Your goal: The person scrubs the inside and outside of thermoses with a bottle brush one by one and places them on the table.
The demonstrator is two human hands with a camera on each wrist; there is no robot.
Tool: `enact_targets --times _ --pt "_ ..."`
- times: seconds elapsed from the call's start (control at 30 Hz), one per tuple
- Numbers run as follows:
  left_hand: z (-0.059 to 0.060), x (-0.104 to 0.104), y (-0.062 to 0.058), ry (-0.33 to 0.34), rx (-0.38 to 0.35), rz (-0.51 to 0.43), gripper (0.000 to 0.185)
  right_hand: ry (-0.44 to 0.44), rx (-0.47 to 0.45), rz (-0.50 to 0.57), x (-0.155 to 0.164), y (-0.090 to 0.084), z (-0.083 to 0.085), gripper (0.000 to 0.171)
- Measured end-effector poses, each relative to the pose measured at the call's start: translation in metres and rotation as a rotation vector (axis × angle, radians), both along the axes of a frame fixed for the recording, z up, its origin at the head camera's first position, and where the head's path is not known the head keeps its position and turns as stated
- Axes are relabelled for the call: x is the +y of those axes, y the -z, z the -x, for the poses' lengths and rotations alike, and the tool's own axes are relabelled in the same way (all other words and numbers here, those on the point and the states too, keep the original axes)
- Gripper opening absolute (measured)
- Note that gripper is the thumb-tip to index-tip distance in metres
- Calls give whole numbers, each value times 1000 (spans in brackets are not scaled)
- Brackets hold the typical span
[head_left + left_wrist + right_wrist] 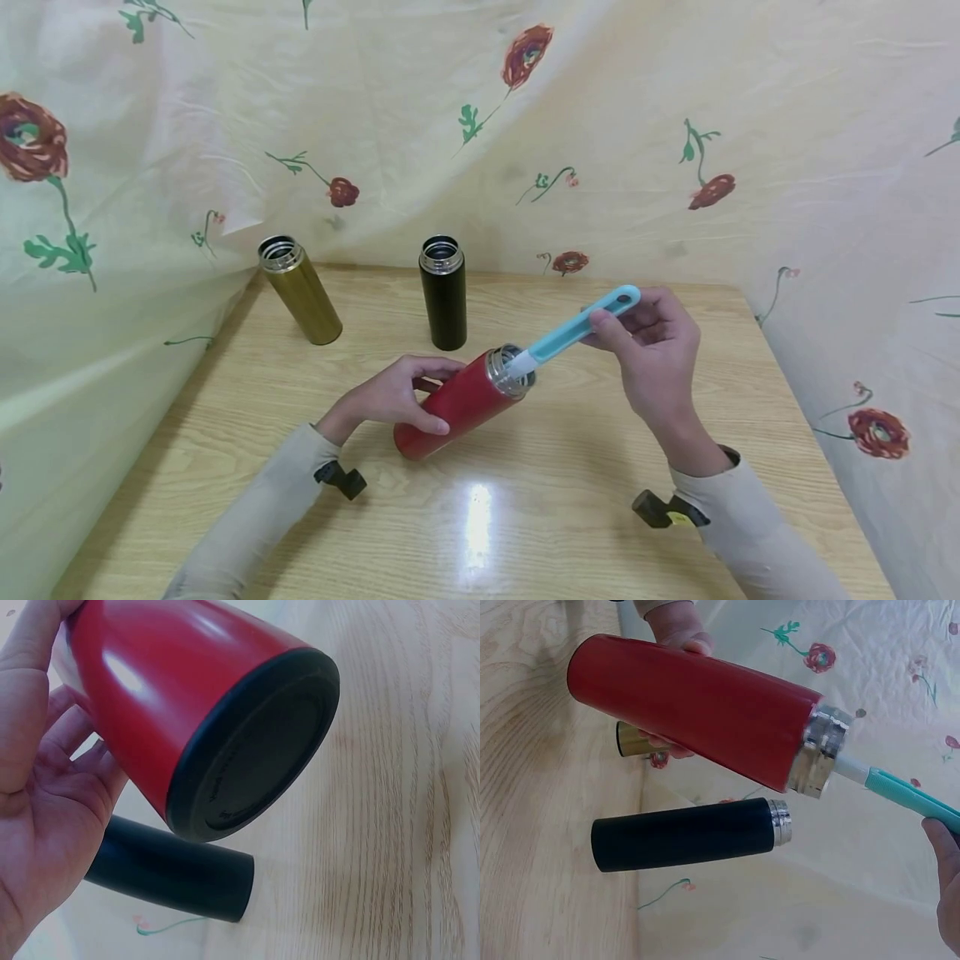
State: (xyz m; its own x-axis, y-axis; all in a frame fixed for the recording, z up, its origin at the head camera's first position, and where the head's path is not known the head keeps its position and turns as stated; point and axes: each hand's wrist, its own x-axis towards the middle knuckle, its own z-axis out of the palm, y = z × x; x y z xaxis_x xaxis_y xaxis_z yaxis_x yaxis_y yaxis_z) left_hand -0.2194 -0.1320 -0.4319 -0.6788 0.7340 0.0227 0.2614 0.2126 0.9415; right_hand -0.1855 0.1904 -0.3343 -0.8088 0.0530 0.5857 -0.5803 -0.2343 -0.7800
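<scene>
Near the middle of the table (570, 500), the left hand (390, 398) wraps its fingers and thumb round a red flask (457, 406), holding it tilted with its steel mouth pointing toward 2 o'clock. A teal brush handle (577, 329) runs into that mouth, its white neck just inside the rim; what lies deeper in the flask is hidden. The right hand (652, 350) pinches the handle's far end at 2 o'clock from the flask. At 12 o'clock stands a black flask (443, 293), open-topped, and at 10 o'clock a gold flask (300, 291), also open and leaning slightly; their insides cannot be made out. Only the left wrist view shows the red flask's black rubber base (259, 750), lifted off the wood. Only the right wrist view shows the threaded steel collar (821, 754) side-on.
</scene>
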Motion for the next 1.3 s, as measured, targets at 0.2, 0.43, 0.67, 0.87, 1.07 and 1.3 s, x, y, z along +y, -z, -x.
enact_targets --times 0.2,0.43,0.67,0.87,1.07,1.3 --pt "0 0 0 -2 7 -5 74 -1 29 32 4 -4 1 16" --pt "0 -2 1 -12 18 2 75 -11 47 71 6 -9 1 15" --pt "-1 -3 2 -20 26 13 77 1 37 89 6 -13 0 15" --pt "0 -2 1 -19 27 18 77 -15 29 111 4 -8 0 15" --pt "0 -1 -1 -20 28 27 77 -23 -8 77 -2 4 0 16" --pt "0 0 0 -24 34 21 78 -7 -60 37 -11 13 -2 15"
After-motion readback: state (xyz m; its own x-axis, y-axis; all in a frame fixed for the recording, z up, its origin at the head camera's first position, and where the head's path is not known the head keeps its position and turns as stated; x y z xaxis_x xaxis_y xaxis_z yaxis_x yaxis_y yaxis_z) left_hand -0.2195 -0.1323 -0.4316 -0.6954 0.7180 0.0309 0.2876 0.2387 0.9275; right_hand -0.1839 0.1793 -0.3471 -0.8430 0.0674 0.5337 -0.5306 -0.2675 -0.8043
